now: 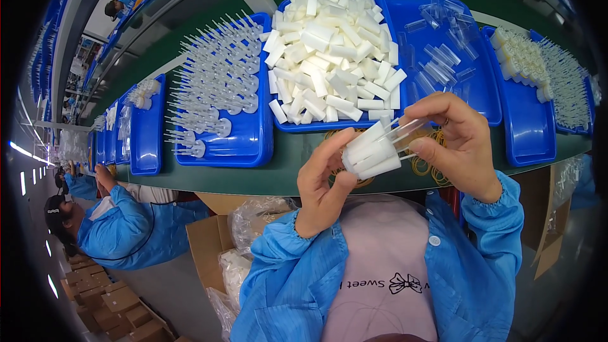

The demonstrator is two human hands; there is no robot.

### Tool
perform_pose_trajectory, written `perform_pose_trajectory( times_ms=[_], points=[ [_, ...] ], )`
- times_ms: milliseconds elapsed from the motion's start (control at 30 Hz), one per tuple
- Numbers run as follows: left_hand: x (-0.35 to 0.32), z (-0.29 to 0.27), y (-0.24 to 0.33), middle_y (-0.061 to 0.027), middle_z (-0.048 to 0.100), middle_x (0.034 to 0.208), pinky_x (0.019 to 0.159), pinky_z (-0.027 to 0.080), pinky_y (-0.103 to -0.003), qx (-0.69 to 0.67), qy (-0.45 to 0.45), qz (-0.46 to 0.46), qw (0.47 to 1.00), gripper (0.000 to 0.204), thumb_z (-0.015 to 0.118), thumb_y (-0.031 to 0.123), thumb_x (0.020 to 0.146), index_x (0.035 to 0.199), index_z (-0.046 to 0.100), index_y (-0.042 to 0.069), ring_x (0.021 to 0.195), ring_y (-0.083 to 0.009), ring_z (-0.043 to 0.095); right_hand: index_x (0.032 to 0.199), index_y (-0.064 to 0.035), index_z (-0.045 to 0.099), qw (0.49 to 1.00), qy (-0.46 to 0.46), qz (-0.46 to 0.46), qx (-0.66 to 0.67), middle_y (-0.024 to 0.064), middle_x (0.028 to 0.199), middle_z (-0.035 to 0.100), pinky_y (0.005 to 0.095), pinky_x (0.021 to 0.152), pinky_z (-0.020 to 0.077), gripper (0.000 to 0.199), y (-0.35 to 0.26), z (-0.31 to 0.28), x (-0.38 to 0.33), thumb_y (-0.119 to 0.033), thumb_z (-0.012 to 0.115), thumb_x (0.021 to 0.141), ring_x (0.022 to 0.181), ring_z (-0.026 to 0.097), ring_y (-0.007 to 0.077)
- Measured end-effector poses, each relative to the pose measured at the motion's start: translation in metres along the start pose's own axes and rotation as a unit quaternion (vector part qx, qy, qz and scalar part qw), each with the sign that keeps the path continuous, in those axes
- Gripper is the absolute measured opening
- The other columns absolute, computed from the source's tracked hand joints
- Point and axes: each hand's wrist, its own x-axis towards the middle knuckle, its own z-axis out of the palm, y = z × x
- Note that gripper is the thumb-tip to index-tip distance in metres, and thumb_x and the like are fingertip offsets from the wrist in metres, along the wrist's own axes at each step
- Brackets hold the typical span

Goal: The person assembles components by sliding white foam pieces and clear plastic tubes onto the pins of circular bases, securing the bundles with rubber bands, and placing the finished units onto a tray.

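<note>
My left hand (322,180) is closed around a clear plastic base bearing a bundle of white foam pieces (375,152), which is tilted and points to the right. Fingers and thumb of my right hand (461,144) pinch a clear tube (408,132) at the bundle's right end. Whether the tube touches the foam or fits over a prong, I cannot tell. Just beyond my hands, a heap of white foam pieces (329,57) fills a blue tray (303,128). Loose clear tubes (440,57) lie in another blue tray (481,92).
A blue tray (244,145) of spiky clear plastic parts (218,76) stands left. Another tray (531,142) at right holds yellowish white parts (519,57). Rubber bands (425,168) lie on the green table (285,174). A co-worker (126,225) sits left, near an open carton (212,244).
</note>
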Motion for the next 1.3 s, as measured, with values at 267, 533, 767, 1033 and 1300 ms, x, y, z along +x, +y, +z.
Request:
perform_pose_trajectory(
  times_ms=[267, 533, 767, 1033, 1300],
  points=[
    [0.021, -0.005, 0.009, -0.0166, 0.059, 0.107, 0.075, 0.052, -0.032, 0.301, -0.021, 0.235, 0.924, 0.044, 0.077, 0.003, 0.064, 0.106, 0.063, 0.003, 0.090, -0.0246, 0.063, 0.111, 0.0042, 0.054, 0.971, 0.025, 0.084, 0.223, 0.0100, 0.103, 0.060, 0.0270, 0.088, 0.0470, 0.032, 0.015, 0.005, -0.005, 0.000, 0.066, 0.081, 0.098, 0.059, 0.0166],
    [0.024, -0.007, 0.008, -0.0159, 0.059, 0.106, 0.070, 0.052, -0.030, 0.280, -0.029, 0.198, 0.939, 0.036, 0.076, 0.002, 0.067, 0.101, 0.066, 0.002, 0.087, -0.0225, 0.062, 0.108, 0.0035, 0.056, 0.994, 0.062, -0.011, 0.087, 0.0104, 0.102, 0.060, 0.0269, 0.084, 0.0471, 0.029, 0.023, 0.011, -0.010, 0.003, 0.065, 0.080, 0.096, 0.059, 0.0157],
    [0.023, -0.007, 0.004, -0.0135, 0.060, 0.104, 0.072, 0.049, -0.030, 0.272, -0.018, 0.180, 0.945, 0.030, 0.072, 0.000, 0.070, 0.099, 0.066, 0.002, 0.087, -0.0226, 0.061, 0.105, 0.0014, 0.059, 0.996, 0.075, -0.056, 0.009, 0.0112, 0.101, 0.061, 0.0283, 0.082, 0.0471, 0.031, 0.025, 0.016, -0.016, 0.004, 0.066, 0.076, 0.093, 0.060, 0.0186],
    [0.021, -0.002, 0.005, -0.0125, 0.060, 0.102, 0.066, 0.050, -0.029, 0.329, 0.001, 0.216, 0.919, 0.031, 0.074, 0.000, 0.068, 0.098, 0.066, 0.003, 0.080, -0.0211, 0.062, 0.103, 0.0017, 0.060, 0.995, 0.081, -0.059, 0.011, 0.0124, 0.102, 0.062, 0.0291, 0.083, 0.0474, 0.027, 0.028, 0.017, -0.016, 0.006, 0.064, 0.077, 0.094, 0.060, 0.0193],
    [0.020, -0.003, 0.002, -0.0106, 0.059, 0.100, 0.060, 0.051, -0.027, 0.353, 0.008, 0.217, 0.910, 0.031, 0.075, -0.001, 0.067, 0.097, 0.068, 0.005, 0.075, -0.0178, 0.062, 0.100, 0.0011, 0.061, 0.993, 0.091, -0.043, 0.057, 0.0123, 0.100, 0.062, 0.0291, 0.083, 0.0478, 0.024, 0.031, 0.023, -0.018, 0.007, 0.063, 0.077, 0.093, 0.061, 0.0195]
  ],
)
